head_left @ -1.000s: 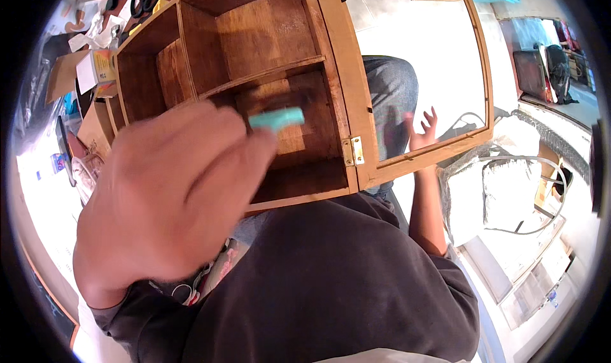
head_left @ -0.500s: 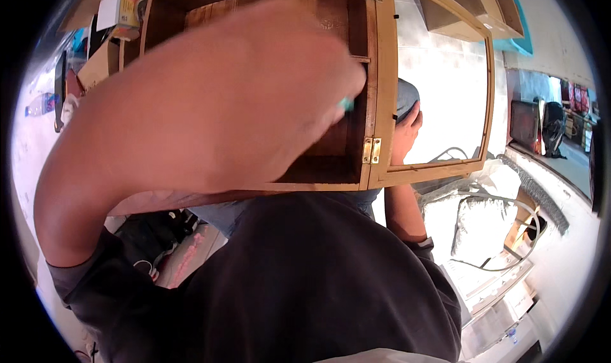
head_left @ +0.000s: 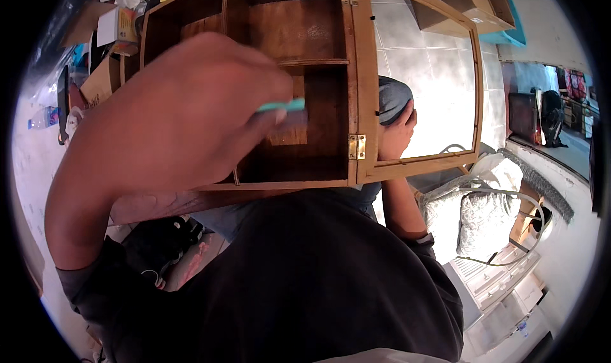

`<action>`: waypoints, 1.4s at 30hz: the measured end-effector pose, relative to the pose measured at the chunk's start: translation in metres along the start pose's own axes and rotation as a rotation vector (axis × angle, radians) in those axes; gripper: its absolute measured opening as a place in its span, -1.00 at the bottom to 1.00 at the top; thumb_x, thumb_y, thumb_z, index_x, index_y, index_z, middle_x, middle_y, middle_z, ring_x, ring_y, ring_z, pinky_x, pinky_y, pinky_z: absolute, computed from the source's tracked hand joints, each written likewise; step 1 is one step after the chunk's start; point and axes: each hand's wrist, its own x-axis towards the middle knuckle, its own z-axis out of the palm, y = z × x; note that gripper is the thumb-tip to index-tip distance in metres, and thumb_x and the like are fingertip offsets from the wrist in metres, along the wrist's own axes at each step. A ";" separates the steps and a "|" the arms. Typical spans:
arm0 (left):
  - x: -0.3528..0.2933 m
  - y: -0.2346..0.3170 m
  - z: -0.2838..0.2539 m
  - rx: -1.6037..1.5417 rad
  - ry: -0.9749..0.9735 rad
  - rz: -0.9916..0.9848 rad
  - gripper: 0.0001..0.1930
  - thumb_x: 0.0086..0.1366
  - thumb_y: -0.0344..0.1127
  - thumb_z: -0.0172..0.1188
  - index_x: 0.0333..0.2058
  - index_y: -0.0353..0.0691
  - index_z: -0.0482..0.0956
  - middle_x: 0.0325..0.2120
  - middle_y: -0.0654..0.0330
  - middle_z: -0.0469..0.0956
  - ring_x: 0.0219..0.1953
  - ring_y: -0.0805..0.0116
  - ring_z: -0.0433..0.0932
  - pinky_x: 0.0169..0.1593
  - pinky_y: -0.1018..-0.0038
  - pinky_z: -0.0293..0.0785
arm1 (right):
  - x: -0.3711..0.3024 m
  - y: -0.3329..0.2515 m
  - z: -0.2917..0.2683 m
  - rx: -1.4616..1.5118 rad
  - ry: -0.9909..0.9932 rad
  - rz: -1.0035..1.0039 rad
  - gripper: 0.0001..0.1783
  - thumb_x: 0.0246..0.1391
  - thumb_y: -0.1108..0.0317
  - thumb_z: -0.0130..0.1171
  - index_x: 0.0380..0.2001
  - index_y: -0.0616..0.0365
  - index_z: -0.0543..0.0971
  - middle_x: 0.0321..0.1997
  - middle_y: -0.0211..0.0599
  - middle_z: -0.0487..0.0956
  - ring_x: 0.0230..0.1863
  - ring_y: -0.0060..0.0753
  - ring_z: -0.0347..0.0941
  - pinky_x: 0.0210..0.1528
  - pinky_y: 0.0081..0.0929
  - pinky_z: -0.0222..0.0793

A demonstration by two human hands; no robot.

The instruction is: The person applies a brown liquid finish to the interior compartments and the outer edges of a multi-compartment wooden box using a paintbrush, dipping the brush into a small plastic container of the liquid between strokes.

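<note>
A brown wooden cabinet [head_left: 347, 165] with several compartments lies across my lap, its inside facing up. My left hand [head_left: 216, 102], blurred, reaches over the compartments. It is closed on a small turquoise tool [head_left: 289, 105] with a blurred greyish edge, above the compartment nearest me; its exact kind is unclear. The cabinet's framed door [head_left: 363, 76] stands swung out to the right on brass hinges [head_left: 357, 146]. Through the door's frame my right hand [head_left: 398, 137] shows, lying against my knee [head_left: 394, 95] with its fingers stretched along it and no tool in it.
Cardboard boxes [head_left: 449, 9] stand beyond the door, beside a turquoise bin [head_left: 509, 35]. At far left are a small white box [head_left: 114, 28], clutter and a plastic bottle [head_left: 44, 118]. A wrapped white bundle [head_left: 487, 216] lies at right. A black bag [head_left: 153, 242] sits at lower left.
My left hand has moved back to the left with the turquoise tool, uncovering more of the compartments. The cabinet and door appear shifted slightly left in view. My right hand stays at my knee.
</note>
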 end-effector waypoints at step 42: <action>0.045 0.014 -0.056 -0.249 0.289 -0.277 -0.87 0.29 -0.39 0.21 -0.29 -0.32 0.67 -0.57 0.33 0.52 -0.58 0.64 0.42 -0.54 0.64 0.21 | -0.059 -0.117 -0.119 1.279 -0.328 -0.632 -0.79 0.40 0.34 0.07 -0.14 0.18 0.66 -0.01 -0.23 0.71 0.18 -0.26 0.57 0.49 0.04 0.05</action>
